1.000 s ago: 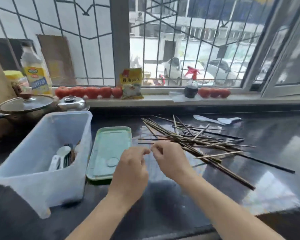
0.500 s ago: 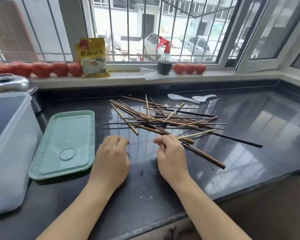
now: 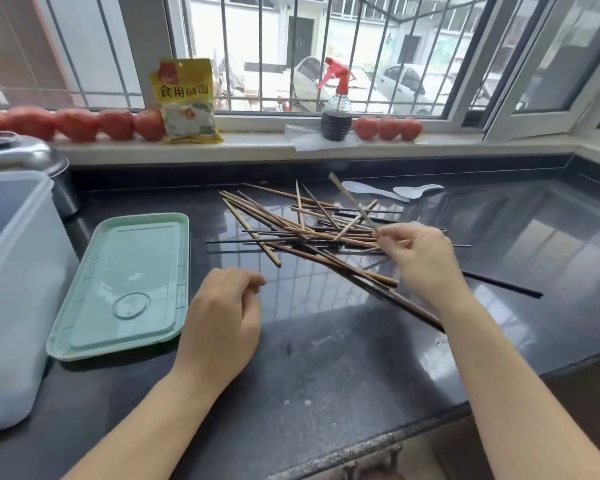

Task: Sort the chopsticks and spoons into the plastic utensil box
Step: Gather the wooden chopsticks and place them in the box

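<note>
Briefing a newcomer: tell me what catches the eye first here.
A tangled pile of chopsticks sprawls across the middle of the dark countertop, with the right hand lifting one pale chopstick out of it. Left of the pile lies a green lid; red tomatoes line the windowsill behind.

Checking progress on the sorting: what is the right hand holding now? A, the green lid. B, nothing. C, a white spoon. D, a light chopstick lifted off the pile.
D: the right hand pinches a light chopstick that slants up above the pile.
</note>
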Demonstrator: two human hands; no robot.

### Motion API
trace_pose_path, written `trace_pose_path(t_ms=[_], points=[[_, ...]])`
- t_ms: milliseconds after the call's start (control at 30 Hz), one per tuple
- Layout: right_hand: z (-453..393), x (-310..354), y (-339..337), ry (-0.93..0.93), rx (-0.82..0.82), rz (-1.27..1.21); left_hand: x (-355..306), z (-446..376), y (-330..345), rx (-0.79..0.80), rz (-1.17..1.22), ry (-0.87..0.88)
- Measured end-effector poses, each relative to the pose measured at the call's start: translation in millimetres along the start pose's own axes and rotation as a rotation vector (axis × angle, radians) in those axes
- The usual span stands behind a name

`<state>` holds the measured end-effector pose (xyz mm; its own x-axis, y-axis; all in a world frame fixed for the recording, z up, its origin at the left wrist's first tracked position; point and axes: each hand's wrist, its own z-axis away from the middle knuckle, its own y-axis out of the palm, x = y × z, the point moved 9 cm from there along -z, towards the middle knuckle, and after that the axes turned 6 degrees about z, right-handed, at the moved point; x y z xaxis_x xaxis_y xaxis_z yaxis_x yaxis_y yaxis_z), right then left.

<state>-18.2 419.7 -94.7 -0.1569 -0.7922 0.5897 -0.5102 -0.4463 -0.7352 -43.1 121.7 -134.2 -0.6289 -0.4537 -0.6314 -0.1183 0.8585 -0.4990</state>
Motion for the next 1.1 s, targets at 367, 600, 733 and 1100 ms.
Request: trace_pose_path(t_ms=[367,600,733,1100], points=[[-26,111,107,-0.314,0.078,-0.192,60,-53,54,-0.085,0.809,-0.539],[-66,-3,83,0.185,0.109,0.448,78,-52,57,-0.145,1.042,-0.761],[-65,-4,93,0.205,0.162,0.453,77,-52,58,-0.119,1.072,-0.764],[-46,70,80,-0.03,0.106,-0.613,63,-53,65,0.0,1.286,-0.775]])
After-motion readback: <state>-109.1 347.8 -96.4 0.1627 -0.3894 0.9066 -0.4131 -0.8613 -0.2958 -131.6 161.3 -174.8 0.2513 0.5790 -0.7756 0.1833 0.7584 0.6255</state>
